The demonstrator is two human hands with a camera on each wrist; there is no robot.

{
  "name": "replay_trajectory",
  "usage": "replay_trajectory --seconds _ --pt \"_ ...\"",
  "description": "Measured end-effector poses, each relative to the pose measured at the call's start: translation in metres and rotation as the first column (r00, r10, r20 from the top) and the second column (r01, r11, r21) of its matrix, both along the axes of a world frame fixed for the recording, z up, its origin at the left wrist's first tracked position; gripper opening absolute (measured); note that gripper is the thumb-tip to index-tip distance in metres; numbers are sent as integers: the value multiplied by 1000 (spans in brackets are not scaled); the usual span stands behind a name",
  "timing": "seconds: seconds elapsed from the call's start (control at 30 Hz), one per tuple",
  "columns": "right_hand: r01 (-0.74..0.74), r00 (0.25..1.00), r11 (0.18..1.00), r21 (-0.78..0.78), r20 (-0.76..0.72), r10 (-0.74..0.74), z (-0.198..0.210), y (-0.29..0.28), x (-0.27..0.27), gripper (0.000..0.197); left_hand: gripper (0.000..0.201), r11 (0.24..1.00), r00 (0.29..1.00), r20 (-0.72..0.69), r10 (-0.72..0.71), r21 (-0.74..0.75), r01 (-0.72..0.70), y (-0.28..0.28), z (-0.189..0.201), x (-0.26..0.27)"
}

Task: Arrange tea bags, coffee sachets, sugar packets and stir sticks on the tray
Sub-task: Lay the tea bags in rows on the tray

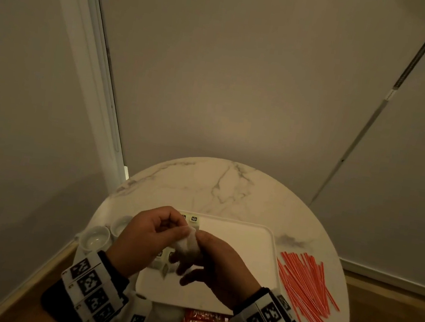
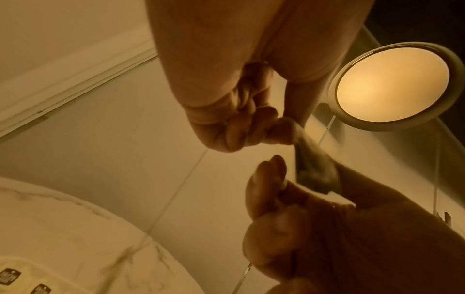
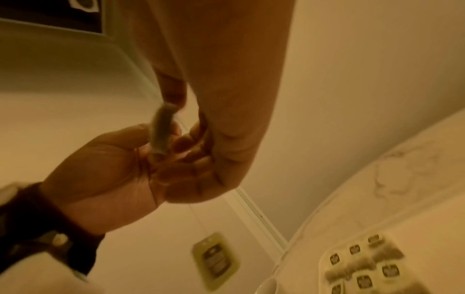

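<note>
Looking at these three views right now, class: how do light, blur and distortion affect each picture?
Head view: dim, wide-angle bending the wall lines; the stir sticks stay sharp. Left wrist view: amber cast, a glaring ceiling lamp, the tea bag soft. Right wrist view: motion blur smears the dangling tag and the tea bags on the tray.

White tea bag (image 1: 189,246) above white tray (image 1: 243,247)

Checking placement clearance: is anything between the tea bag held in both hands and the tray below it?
Nothing visible blocks it. The white tea bag, pinched by the left hand and right hand, hangs over the white rectangular tray, whose right part lies bare. Other tagged tea bags lie along its left side.
</note>
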State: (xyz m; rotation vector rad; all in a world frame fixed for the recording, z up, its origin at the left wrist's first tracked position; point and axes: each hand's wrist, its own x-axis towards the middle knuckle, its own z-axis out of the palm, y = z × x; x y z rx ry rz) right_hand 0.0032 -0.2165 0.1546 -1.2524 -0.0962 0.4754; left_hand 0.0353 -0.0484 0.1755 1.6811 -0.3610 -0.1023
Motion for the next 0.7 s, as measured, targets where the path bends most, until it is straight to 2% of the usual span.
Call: replay_trajectory --seconds 0.03,0.13,0.17,0.3,0.4,0.53,0.7 --pt "24 999 999 -31 40 -23 2 0 -1 35 9 1000 1000 -3 21 -2 -21 0 0 0" --pt "103 981 987 -120 177 -81 6 -1 -2 13 6 997 997 -14 75 -28 -75 1 3 0" --pt "112 975 983 -147 208 -80 7 -1 -2 12 5 996 996 -10 87 -25 -87 1 4 0" --pt "98 975 978 -184 214 -57 10 -4 -1 3 4 992 992 26 126 -2 -126 -1 9 1" --pt "80 980 978 -192 194 -42 14 -5 -2 6 6 988 988 36 151 6 -151 -3 11 1" --pt "83 973 958 -273 228 -19 18 -3 -3 22 8 991 991 31 127 32 -128 -3 13 2" --pt "194 948 954 -227 293 -123 10 -3 3 11 8 996 996 -27 81 35 -80 -5 15 2"
